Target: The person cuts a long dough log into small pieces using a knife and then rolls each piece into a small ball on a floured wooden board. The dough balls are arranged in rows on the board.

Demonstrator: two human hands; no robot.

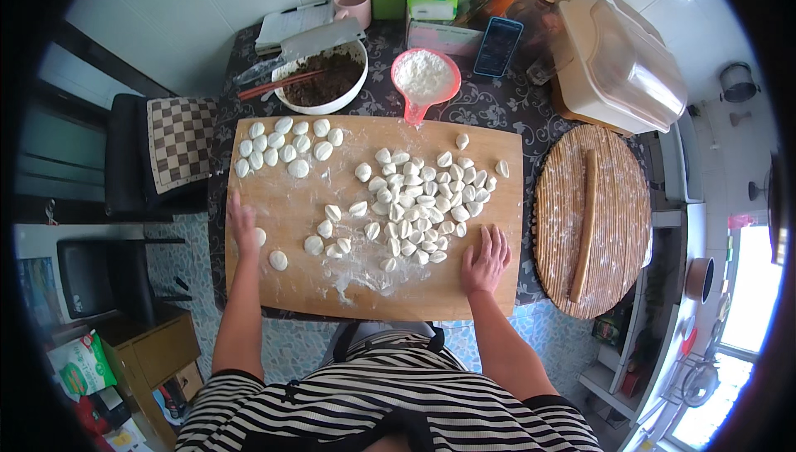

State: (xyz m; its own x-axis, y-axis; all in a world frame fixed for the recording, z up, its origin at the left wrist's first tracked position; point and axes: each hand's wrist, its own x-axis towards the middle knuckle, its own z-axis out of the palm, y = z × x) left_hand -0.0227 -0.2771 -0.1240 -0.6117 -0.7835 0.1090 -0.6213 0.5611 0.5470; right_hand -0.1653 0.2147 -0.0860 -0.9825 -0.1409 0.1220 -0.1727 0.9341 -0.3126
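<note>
A wooden board point(367, 187) dusted with flour lies before me. My left hand point(241, 222), blurred, is over its left edge with the thumb apart from the fingers. Beside that wrist a dough piece point(260, 237) shows partly, and a flattened round dough piece point(278, 260) lies just below. My right hand point(487, 260) rests palm down near the board's right edge, fingers slightly spread and nothing in them. To its upper left is a crowded pile of small floured dough pieces point(426, 201). Several flattened dough pieces point(287, 153) sit at the upper left.
Behind the board stand a white bowl point(323, 108) of dark filling with chopsticks point(267, 86), a cleaver point(320, 39) across its rim, and a pink scoop point(415, 113) of flour. A phone point(498, 47) leans behind. Right of the board, a rolling pin point(584, 222) lies on a round slatted mat point(556, 215).
</note>
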